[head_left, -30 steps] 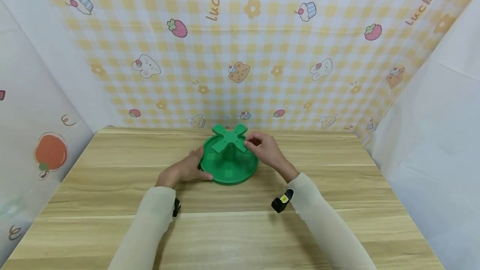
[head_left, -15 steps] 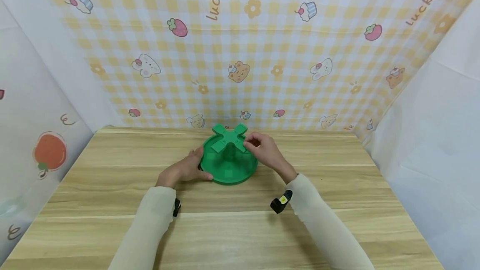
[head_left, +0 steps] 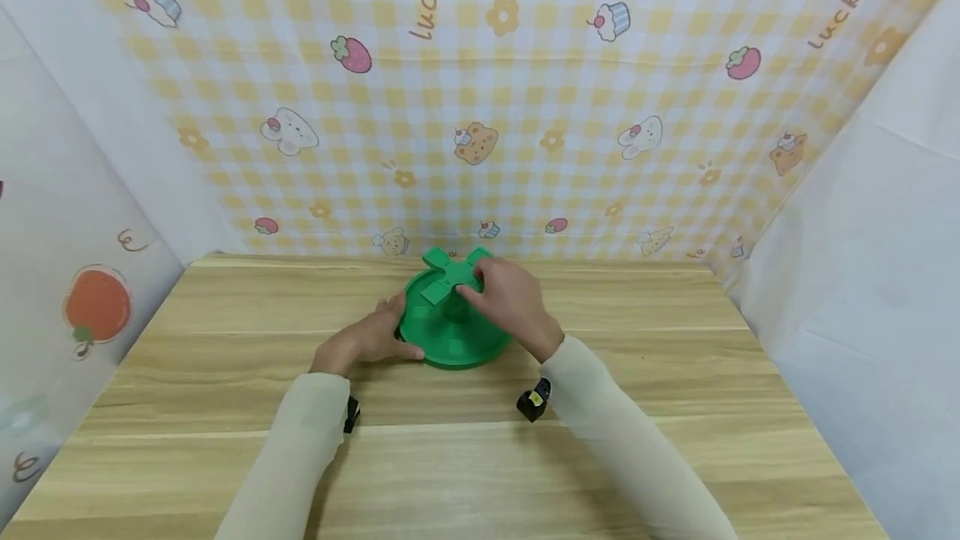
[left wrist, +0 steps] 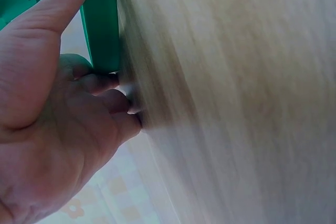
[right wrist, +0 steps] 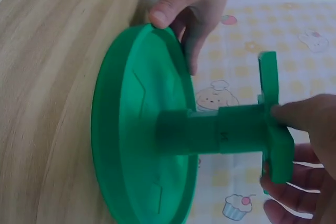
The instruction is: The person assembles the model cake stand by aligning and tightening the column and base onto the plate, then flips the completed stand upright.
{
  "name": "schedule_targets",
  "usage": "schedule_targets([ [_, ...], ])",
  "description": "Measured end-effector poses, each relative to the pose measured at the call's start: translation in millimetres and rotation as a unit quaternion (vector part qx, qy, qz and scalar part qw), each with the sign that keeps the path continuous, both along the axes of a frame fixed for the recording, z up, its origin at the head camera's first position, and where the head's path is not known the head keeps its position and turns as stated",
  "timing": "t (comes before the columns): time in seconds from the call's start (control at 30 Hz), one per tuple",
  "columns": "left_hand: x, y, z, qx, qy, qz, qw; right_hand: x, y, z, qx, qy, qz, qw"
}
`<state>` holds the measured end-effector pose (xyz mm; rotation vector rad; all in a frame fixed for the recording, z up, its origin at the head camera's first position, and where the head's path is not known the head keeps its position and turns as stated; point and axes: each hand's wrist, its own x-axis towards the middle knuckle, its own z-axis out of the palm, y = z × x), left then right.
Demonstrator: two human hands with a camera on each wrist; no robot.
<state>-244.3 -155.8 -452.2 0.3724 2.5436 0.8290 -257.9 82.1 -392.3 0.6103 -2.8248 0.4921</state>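
A round green base (head_left: 422, 333) with a raised rim stands on the table. From its middle rises a green post (right wrist: 202, 132), made of stepped cylinders, with a flat four-armed cross (head_left: 447, 275) on top. My left hand (head_left: 369, 338) grips the rim at the left, thumb on the near side and fingers curled around the far side. With my right hand (head_left: 516, 298) I hold the right side of the cross, thumb near its centre where it meets the post. In the right wrist view the fingers (right wrist: 294, 190) curl round one of its arms.
A wood-grain table (head_left: 420, 473) bears the base near its back edge. Behind it hangs a yellow checked cloth (head_left: 517, 107), with white sheets (head_left: 862, 248) at the sides. A small black wrist camera (head_left: 534, 401) sits at my right sleeve.
My right hand has moved left and inward from the tip of the right front arm to hold the cross nearer its centre. The left hand stays on the rim.
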Motion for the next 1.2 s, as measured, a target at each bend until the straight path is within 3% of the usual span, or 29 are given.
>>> schedule_targets([
  [0.3,-0.5,3,7.2,0.000,0.007,0.000,1.0000,1.2,-9,-2.2,-0.005,0.040,-0.052,0.998],
  [0.6,-2.0,4,15.2,-0.012,-0.008,-0.001,0.9999,4.4,-14,-2.4,-0.011,0.048,-0.068,0.997],
  [0.7,-2.2,1,14.3,-0.003,-0.018,-0.007,0.9998,3.4,-8,1.1,-0.019,0.010,-0.037,0.999],
  [0.8,-3.7,-7,12.0,0.036,-0.017,-0.018,0.9991,-1.0,11,3.6,-0.076,-0.044,0.003,0.996],
  [0.9,-6.3,-18,11.9,0.067,0.014,-0.021,0.9974,-9.2,41,-3.3,-0.158,-0.098,0.033,0.982],
  [1.0,-8.7,-31,13.2,0.073,0.054,-0.033,0.9953,-16.9,69,-21.2,-0.209,-0.166,0.070,0.961],
  [1.1,-9.8,-39,14.3,0.053,0.097,-0.048,0.9928,-21.0,88,-41.9,-0.197,-0.235,0.102,0.946],
  [1.2,-10.3,-39,13.5,0.024,0.135,-0.045,0.9895,-22.9,95,-58.0,-0.151,-0.258,0.120,0.947],
])
